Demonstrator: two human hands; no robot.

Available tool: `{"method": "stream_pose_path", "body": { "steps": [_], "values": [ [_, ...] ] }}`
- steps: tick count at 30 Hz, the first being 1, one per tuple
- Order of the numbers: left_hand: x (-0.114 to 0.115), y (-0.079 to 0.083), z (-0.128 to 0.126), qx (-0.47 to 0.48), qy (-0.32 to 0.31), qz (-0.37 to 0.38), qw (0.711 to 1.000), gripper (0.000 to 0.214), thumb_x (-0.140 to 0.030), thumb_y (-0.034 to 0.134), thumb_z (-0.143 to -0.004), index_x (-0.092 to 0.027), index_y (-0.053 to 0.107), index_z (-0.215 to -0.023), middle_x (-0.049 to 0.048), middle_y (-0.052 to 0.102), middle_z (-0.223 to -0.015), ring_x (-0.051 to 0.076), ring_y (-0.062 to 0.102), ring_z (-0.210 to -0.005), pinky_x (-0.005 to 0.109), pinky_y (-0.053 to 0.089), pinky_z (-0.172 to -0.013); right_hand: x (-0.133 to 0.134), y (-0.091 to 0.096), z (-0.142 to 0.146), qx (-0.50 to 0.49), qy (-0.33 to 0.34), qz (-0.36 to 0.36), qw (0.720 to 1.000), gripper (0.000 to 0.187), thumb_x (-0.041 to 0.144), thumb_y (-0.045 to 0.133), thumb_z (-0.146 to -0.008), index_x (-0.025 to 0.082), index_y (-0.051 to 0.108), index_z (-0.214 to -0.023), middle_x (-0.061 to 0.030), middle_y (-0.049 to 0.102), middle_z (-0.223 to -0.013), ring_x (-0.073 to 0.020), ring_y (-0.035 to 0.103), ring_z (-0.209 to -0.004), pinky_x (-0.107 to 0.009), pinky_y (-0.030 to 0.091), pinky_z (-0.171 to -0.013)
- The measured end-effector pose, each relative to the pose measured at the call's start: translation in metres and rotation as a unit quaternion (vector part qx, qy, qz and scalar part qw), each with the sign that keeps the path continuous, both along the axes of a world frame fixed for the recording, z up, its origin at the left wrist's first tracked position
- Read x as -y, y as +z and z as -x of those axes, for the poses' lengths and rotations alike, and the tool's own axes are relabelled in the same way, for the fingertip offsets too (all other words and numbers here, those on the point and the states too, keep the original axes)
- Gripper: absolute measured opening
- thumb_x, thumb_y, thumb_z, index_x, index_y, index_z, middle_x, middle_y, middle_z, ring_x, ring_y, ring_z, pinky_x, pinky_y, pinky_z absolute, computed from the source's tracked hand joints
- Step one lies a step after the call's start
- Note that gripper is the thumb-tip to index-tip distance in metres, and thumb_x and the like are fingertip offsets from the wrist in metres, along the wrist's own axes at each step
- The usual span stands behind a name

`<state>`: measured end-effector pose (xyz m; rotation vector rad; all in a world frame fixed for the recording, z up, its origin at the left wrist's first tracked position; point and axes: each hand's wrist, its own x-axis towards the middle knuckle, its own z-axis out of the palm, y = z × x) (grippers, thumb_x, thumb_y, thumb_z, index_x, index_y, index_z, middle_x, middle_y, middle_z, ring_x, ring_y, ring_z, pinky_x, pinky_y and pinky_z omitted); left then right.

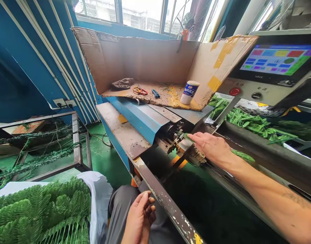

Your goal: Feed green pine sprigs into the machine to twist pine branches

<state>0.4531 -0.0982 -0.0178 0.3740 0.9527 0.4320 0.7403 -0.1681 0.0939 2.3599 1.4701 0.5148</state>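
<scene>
My right hand reaches to the metal head of a machine, its fingers closed on an artificial pine sprig. The sprig's tip end shows past my wrist as a green pine sprig, and a bit of green shows at my fingertips; its middle is hidden under the hand. My left hand hovers above my lap beside the dark metal rail, fingers curled and thumb against the index finger. Nothing shows in it. At lower left, many green pine sprigs lie in a white-lined container.
A cardboard tray on the machine holds a blue-and-white can, red-handled pliers and a blue tool. At right, a control screen with a red button overhangs more green sprigs. A metal frame stands left.
</scene>
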Motion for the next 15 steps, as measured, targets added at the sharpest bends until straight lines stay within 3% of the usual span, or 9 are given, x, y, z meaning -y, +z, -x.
{"method": "stream_pose_path", "body": {
  "steps": [3,6,8,10,12,15],
  "values": [
    [-0.001,-0.004,0.001,-0.001,-0.002,0.008,1.000,0.036,-0.037,0.076,-0.066,-0.017,0.064,-0.092,0.0017,0.063,-0.075,0.009,0.057,-0.057,0.019,0.042,-0.052,-0.007,-0.017,0.005,0.026,0.002,-0.042,0.999,0.034,0.017,0.043,-0.092,0.025,0.050,-0.124,-0.0077,0.057,-0.110,-0.0210,0.056,-0.084,-0.023,0.044,-0.049],
    [-0.002,-0.006,0.000,-0.004,-0.008,0.016,1.000,0.034,-0.037,0.076,-0.066,-0.017,0.064,-0.091,0.0016,0.062,-0.074,0.009,0.057,-0.057,0.019,0.041,-0.052,-0.013,-0.040,0.013,0.014,0.060,-0.093,0.994,0.037,0.018,0.044,-0.092,0.014,0.046,-0.128,-0.0144,0.054,-0.116,-0.0246,0.054,-0.097,-0.032,0.051,-0.072],
    [-0.003,-0.006,0.001,-0.002,-0.013,0.012,1.000,0.032,-0.037,0.074,-0.068,-0.017,0.064,-0.090,0.0014,0.062,-0.074,0.009,0.056,-0.057,0.019,0.041,-0.052,-0.011,-0.050,0.014,-0.019,0.129,-0.113,0.985,0.049,0.025,0.045,-0.093,0.007,0.034,-0.137,-0.0187,0.049,-0.124,-0.0283,0.047,-0.112,-0.041,0.043,-0.093],
    [-0.005,-0.007,0.005,0.001,-0.016,-0.001,1.000,0.030,-0.036,0.073,-0.070,-0.017,0.063,-0.091,0.0009,0.062,-0.074,0.008,0.056,-0.057,0.019,0.041,-0.053,-0.001,-0.054,0.011,-0.059,0.184,-0.116,0.974,0.066,0.038,0.043,-0.094,0.003,0.016,-0.143,-0.0218,0.039,-0.134,-0.0299,0.036,-0.125,-0.047,0.033,-0.104],
    [-0.009,-0.010,0.013,-0.007,-0.013,-0.014,1.000,0.030,-0.037,0.071,-0.071,-0.017,0.062,-0.091,0.0004,0.061,-0.074,0.007,0.056,-0.057,0.018,0.041,-0.055,0.014,-0.052,0.008,-0.075,0.184,-0.120,0.973,0.076,0.049,0.039,-0.093,0.003,0.007,-0.145,-0.0224,0.031,-0.140,-0.0302,0.029,-0.130,-0.048,0.027,-0.107],
    [-0.012,-0.015,0.035,-0.058,-0.035,-0.094,0.993,0.031,-0.043,0.063,-0.077,-0.018,0.059,-0.093,0.0007,0.061,-0.075,0.007,0.055,-0.057,0.018,0.040,-0.056,0.032,-0.051,0.010,-0.066,0.139,-0.152,0.976,0.067,0.050,0.037,-0.094,0.008,0.022,-0.144,-0.0204,0.038,-0.136,-0.0297,0.036,-0.126,-0.044,0.031,-0.107]
  ]
}}
